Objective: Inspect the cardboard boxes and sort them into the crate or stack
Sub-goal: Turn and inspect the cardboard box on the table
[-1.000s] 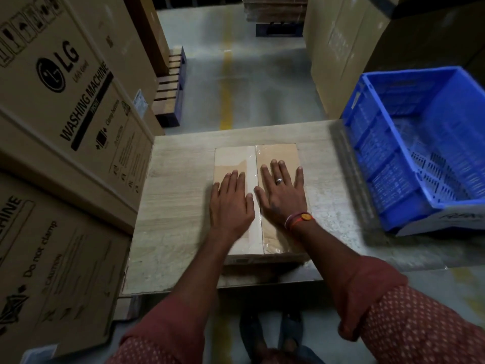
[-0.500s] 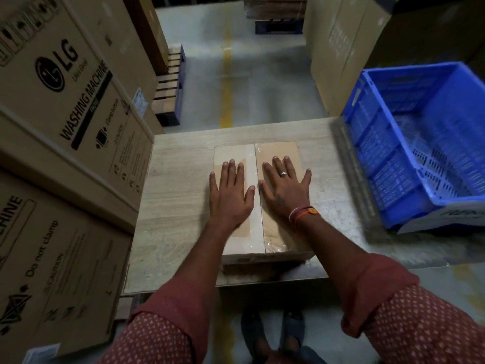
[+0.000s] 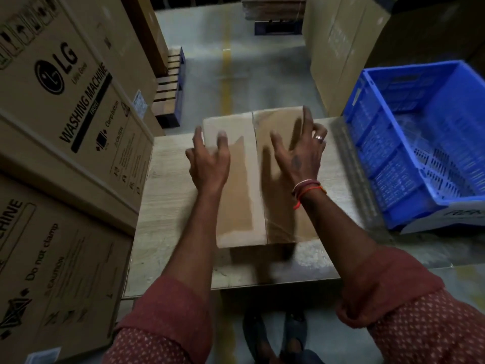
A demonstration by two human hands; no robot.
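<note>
Both hands (image 3: 210,164) (image 3: 299,158) have lifted the cardboard box's (image 3: 244,190) far end.

Motion blur smears the right hand (image 3: 299,153) and the near right corner of the cardboard box (image 3: 246,179), so its finger contact cannot be read. The left hand (image 3: 208,158) covers the box's left edge. The blue crate (image 3: 372,143) runs off the right edge. The washing machine cartons (image 3: 65,106) are cropped at left; their small print is illegible
</note>
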